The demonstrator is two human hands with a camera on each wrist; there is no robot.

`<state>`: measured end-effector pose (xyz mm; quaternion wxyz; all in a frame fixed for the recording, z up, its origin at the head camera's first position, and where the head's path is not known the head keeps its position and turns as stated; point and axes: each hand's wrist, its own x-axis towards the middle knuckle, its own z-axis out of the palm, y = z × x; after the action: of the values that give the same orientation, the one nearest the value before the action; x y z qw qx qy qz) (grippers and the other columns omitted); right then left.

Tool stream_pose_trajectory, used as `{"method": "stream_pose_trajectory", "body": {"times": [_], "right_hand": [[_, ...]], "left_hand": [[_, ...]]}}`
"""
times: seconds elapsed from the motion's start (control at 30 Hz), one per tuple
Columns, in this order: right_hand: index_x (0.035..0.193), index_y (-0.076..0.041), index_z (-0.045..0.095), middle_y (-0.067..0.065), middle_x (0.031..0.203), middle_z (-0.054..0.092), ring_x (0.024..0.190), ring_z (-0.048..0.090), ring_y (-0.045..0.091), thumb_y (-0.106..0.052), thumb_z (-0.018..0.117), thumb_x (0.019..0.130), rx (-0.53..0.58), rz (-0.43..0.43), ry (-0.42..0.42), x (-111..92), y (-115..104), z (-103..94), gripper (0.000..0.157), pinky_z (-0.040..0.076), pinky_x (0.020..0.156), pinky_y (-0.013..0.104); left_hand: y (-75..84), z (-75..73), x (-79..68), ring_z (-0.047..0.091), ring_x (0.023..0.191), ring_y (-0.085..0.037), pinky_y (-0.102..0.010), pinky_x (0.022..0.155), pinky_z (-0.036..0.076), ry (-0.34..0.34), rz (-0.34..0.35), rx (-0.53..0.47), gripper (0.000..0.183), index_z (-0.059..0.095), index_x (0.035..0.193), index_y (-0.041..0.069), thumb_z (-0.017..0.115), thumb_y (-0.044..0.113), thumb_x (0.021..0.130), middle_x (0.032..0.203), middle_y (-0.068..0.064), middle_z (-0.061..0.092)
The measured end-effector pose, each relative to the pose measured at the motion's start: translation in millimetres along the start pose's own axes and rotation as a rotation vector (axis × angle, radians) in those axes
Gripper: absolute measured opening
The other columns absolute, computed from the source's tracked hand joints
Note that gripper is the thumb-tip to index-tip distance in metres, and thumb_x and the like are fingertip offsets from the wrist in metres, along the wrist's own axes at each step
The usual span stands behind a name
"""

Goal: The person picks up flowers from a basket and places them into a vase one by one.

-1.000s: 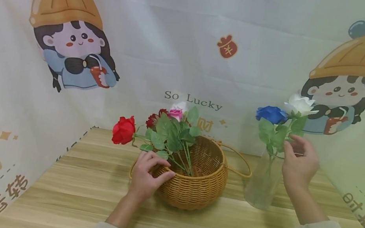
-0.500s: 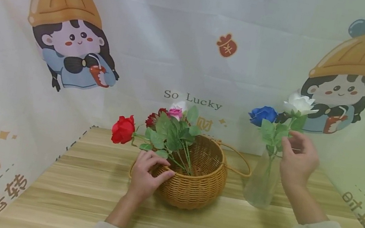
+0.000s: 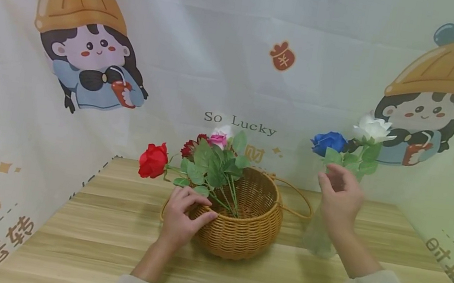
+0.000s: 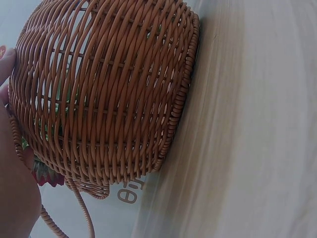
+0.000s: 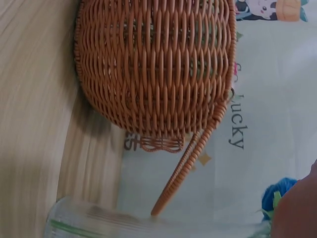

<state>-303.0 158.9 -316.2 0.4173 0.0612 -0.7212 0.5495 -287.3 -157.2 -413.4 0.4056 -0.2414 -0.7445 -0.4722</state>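
Observation:
A round wicker basket (image 3: 238, 237) stands on the table, its near left rim between the thumb and fingers of my left hand (image 3: 181, 216). Artificial flowers lean out over its left side: a red rose (image 3: 153, 160), dark red blooms (image 3: 191, 147) and a pink one (image 3: 218, 140). To the right, a clear vase (image 3: 318, 241) holds a blue rose (image 3: 328, 143) and a white rose (image 3: 374, 129). My right hand (image 3: 340, 199) is in front of the vase's mouth, its fingers loosely bent with a gap to the thumb and nothing between them. It hides the upper vase and stems.
The basket's looped handle (image 3: 294, 215) sticks out toward the vase. Behind the wooden table (image 3: 95, 239) hangs a printed cloth backdrop (image 3: 208, 34), with more cloth along both sides.
My right hand has moved left from beside the flower leaves to in front of the vase. The blue rose has shifted slightly left. My left hand stays at the basket rim.

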Motion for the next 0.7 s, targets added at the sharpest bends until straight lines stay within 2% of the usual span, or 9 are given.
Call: {"method": "stream_pose_trajectory", "body": {"times": [0.13, 0.2, 0.3, 0.5, 0.7], "right_hand": [[0.117, 0.003, 0.072, 0.012, 0.096, 0.072, 0.078, 0.056, -0.009, 0.000, 0.072, 0.095, -0.045, -0.038, -0.086, -6.6, 0.3, 9.6, 0.022, 0.046, 0.073, 0.007], [0.117, 0.004, 0.072, 0.021, 0.100, 0.071, 0.080, 0.056, -0.009, 0.001, 0.071, 0.095, -0.057, -0.059, -0.132, -9.7, 0.0, 14.6, 0.023, 0.046, 0.074, 0.006], [0.116, 0.005, 0.072, 0.024, 0.101, 0.071, 0.082, 0.059, -0.001, 0.002, 0.073, 0.093, -0.073, -0.086, -0.182, -13.4, 0.5, 22.6, 0.023, 0.046, 0.074, 0.006], [0.115, 0.003, 0.073, 0.020, 0.105, 0.073, 0.088, 0.071, 0.030, -0.001, 0.076, 0.092, -0.155, -0.103, -0.269, -20.4, -2.1, 33.9, 0.024, 0.045, 0.074, 0.007], [0.117, 0.002, 0.073, 0.020, 0.108, 0.071, 0.093, 0.072, 0.034, -0.003, 0.076, 0.094, -0.124, -0.087, -0.328, -25.3, -6.8, 46.5, 0.025, 0.055, 0.080, 0.021]], "left_hand": [[-0.7, 0.7, -0.1, 0.050, 0.087, -0.022, -0.025, 0.080, 0.037, 0.008, 0.013, 0.003, 0.019, 0.079, 0.087, 0.012, 0.092, 0.012, 0.073, 0.088, -0.002, 0.068], [-0.6, 0.9, -0.2, 0.050, 0.087, -0.022, -0.025, 0.079, 0.037, 0.008, 0.016, 0.001, 0.020, 0.079, 0.087, 0.010, 0.092, 0.012, 0.073, 0.088, -0.002, 0.068], [-0.4, 0.9, -0.7, 0.050, 0.087, -0.021, -0.025, 0.079, 0.037, 0.006, 0.008, -0.002, 0.019, 0.079, 0.088, 0.011, 0.092, 0.012, 0.074, 0.089, -0.001, 0.068], [-0.8, 1.6, -1.4, 0.050, 0.086, -0.021, -0.025, 0.079, 0.037, 0.002, 0.001, 0.007, 0.019, 0.079, 0.087, 0.012, 0.092, 0.011, 0.073, 0.088, -0.002, 0.068], [-1.3, 0.8, -0.5, 0.049, 0.087, -0.020, -0.025, 0.080, 0.037, -0.002, 0.005, 0.022, 0.019, 0.078, 0.087, 0.010, 0.091, 0.014, 0.073, 0.088, -0.003, 0.068]]}}
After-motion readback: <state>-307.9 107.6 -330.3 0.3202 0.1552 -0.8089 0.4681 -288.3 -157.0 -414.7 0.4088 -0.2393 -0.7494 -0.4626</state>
